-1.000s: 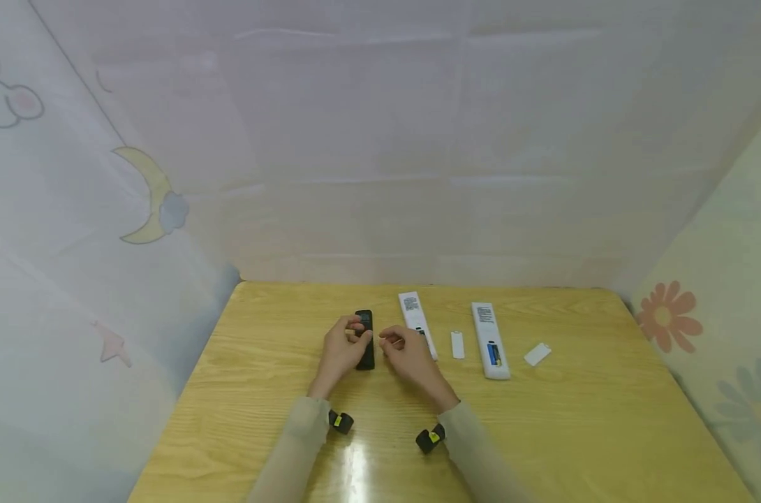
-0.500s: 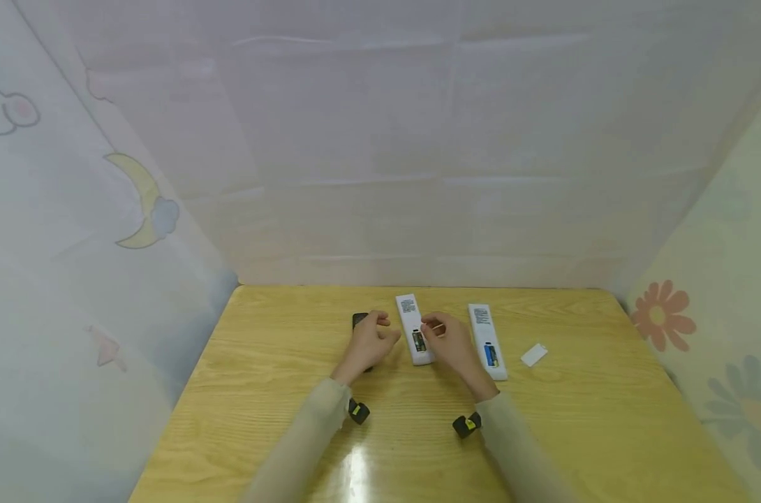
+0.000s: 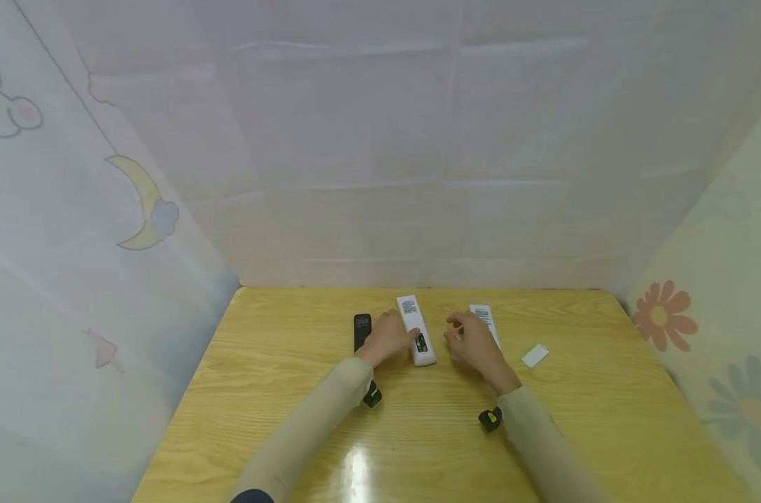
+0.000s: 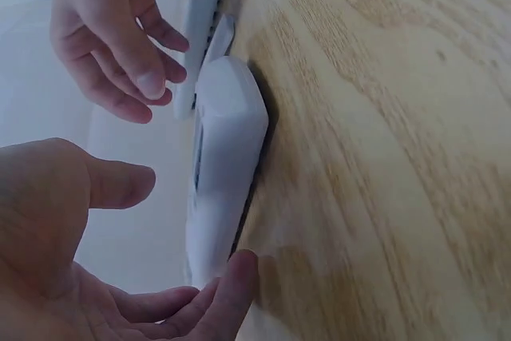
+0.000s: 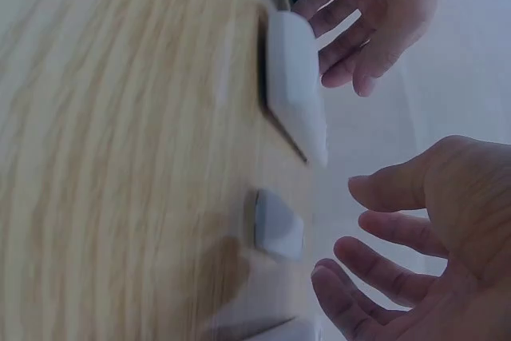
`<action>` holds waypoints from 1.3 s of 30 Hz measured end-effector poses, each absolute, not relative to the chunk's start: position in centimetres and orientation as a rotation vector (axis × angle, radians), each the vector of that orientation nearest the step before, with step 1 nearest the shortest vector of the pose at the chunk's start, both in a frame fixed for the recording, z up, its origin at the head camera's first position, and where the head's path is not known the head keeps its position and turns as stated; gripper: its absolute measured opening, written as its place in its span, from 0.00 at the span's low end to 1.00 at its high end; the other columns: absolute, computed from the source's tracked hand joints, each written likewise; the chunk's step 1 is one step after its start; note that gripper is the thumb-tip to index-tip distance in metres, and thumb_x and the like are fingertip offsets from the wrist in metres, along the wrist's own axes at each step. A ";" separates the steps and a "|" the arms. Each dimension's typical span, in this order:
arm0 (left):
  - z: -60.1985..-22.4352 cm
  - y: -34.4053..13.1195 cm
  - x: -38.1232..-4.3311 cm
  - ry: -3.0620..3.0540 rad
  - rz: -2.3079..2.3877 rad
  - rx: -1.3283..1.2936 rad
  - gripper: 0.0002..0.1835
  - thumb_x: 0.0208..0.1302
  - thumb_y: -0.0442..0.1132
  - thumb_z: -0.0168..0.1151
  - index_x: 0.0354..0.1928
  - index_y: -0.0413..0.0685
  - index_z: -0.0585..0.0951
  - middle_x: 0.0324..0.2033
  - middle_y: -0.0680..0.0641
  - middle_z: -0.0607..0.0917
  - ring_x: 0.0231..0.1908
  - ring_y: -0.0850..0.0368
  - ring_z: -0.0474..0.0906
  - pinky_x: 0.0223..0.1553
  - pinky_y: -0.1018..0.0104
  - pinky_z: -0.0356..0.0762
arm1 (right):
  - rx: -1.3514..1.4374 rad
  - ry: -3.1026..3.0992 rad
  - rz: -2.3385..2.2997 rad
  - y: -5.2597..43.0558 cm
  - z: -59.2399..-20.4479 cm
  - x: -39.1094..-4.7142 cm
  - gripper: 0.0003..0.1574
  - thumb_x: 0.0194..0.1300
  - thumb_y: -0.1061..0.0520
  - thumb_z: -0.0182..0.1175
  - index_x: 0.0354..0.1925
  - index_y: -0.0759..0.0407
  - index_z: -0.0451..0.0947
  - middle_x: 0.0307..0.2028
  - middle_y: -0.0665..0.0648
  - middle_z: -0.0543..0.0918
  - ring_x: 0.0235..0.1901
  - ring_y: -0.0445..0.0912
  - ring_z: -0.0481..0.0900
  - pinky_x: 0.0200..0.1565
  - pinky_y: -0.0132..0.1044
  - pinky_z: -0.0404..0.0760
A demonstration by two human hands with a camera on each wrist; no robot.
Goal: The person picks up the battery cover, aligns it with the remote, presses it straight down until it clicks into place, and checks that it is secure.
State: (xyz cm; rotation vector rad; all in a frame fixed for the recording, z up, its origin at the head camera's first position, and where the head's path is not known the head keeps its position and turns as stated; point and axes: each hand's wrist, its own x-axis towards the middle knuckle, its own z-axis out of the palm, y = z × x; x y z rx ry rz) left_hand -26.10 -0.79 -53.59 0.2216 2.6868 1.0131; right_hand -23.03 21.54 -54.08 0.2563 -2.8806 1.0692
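A white remote control (image 3: 410, 316) lies on the table with its battery compartment uncovered and batteries in it. My left hand (image 3: 387, 338) is at its left side, the fingertips (image 4: 239, 269) right at the edge and the thumb held apart above in the left wrist view. Over a small white battery cover (image 5: 278, 227), my right hand (image 3: 477, 347) hovers with spread, bent fingers and holds nothing. Behind that hand is a second white remote (image 3: 483, 311), its lower part hidden. Left of my left hand lies a black remote (image 3: 361, 327), partly covered by hand and wrist.
A loose white battery cover (image 3: 535, 355) lies at the right on the wooden table (image 3: 261, 405). Each wrist carries a small black camera (image 3: 490, 419). A pale printed cloth (image 3: 368, 175) hangs behind and beside the table.
Both hands have moved right. My left hand went from the black remote to the middle white one; my right hand passed over that remote to the battery cover beside it.
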 end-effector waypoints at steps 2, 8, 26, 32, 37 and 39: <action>-53.9 -0.5 -26.5 2.671 0.997 0.223 0.40 0.77 0.56 0.63 0.72 0.27 0.69 0.64 0.30 0.78 0.59 0.41 0.79 0.61 0.45 0.82 | 0.283 -2.912 1.010 21.9 -54.1 -23.0 0.23 0.72 0.61 0.66 0.61 0.71 0.80 0.54 0.71 0.84 0.52 0.63 0.84 0.55 0.60 0.85; -54.3 0.2 -27.0 2.659 0.998 0.178 0.40 0.75 0.59 0.63 0.68 0.26 0.73 0.65 0.28 0.76 0.59 0.38 0.79 0.60 0.46 0.82 | 0.273 -3.012 0.901 22.6 -54.7 -23.0 0.27 0.73 0.59 0.65 0.65 0.72 0.77 0.58 0.73 0.80 0.57 0.66 0.81 0.59 0.63 0.83; -53.5 2.9 -27.5 2.797 0.789 0.033 0.31 0.69 0.56 0.71 0.49 0.29 0.82 0.53 0.29 0.77 0.31 0.49 0.77 0.30 0.57 0.83 | 0.265 -3.095 0.889 22.0 -54.9 -23.6 0.23 0.72 0.62 0.66 0.60 0.74 0.79 0.49 0.67 0.85 0.47 0.58 0.82 0.51 0.57 0.84; -53.2 3.1 -27.6 2.776 0.825 0.037 0.28 0.69 0.55 0.73 0.44 0.31 0.83 0.50 0.32 0.78 0.31 0.49 0.77 0.30 0.57 0.82 | 0.252 -3.093 0.944 22.2 -54.7 -23.7 0.21 0.73 0.63 0.65 0.59 0.74 0.80 0.45 0.65 0.86 0.40 0.52 0.81 0.47 0.53 0.84; -53.0 3.1 -27.5 2.743 0.890 0.028 0.27 0.68 0.54 0.74 0.46 0.33 0.82 0.49 0.33 0.78 0.34 0.48 0.76 0.33 0.57 0.82 | 0.207 -3.102 0.955 22.5 -55.0 -23.8 0.21 0.73 0.63 0.65 0.60 0.72 0.80 0.44 0.63 0.86 0.40 0.51 0.80 0.47 0.52 0.84; -53.1 3.1 -27.5 2.726 0.928 0.024 0.28 0.67 0.54 0.75 0.49 0.32 0.81 0.47 0.35 0.78 0.35 0.48 0.76 0.34 0.56 0.81 | 0.203 -3.105 0.959 22.6 -55.1 -23.8 0.21 0.73 0.63 0.65 0.60 0.72 0.80 0.44 0.63 0.85 0.39 0.51 0.80 0.46 0.52 0.84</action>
